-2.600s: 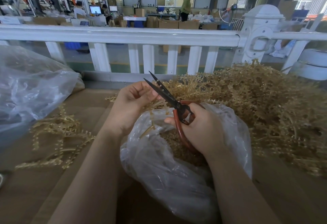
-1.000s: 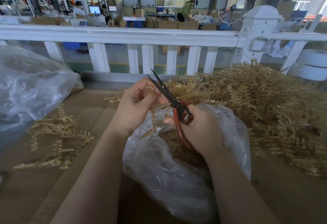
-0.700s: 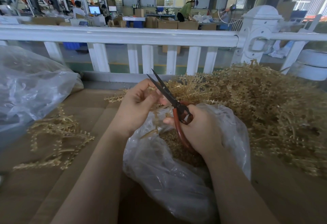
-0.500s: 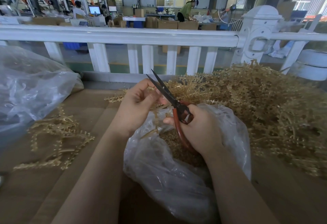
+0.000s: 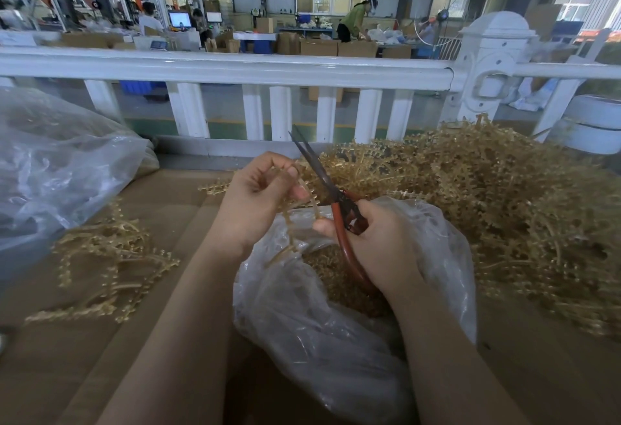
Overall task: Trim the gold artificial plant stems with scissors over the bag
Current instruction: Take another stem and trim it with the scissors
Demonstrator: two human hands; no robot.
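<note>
My left hand point(image 5: 260, 194) pinches a thin gold plant stem point(image 5: 291, 223) that hangs down over the open mouth of a clear plastic bag point(image 5: 322, 334). My right hand point(image 5: 379, 243) grips the red handles of the scissors point(image 5: 336, 199), whose dark blades point up and left, closed or nearly so, just right of my left fingers. Gold trimmings point(image 5: 336, 277) fill the inside of the bag. A big heap of gold stems point(image 5: 497, 209) lies to the right.
A small pile of gold stems point(image 5: 107, 256) lies on the brown cardboard surface point(image 5: 67, 357) at left. A large clear bag point(image 5: 57, 169) sits at far left. A white railing point(image 5: 235, 68) runs along the far edge, with workers and boxes beyond.
The scissor blades have come together from slightly apart. My left hand has shifted its hold on the stem a little; the bag and piles stay put.
</note>
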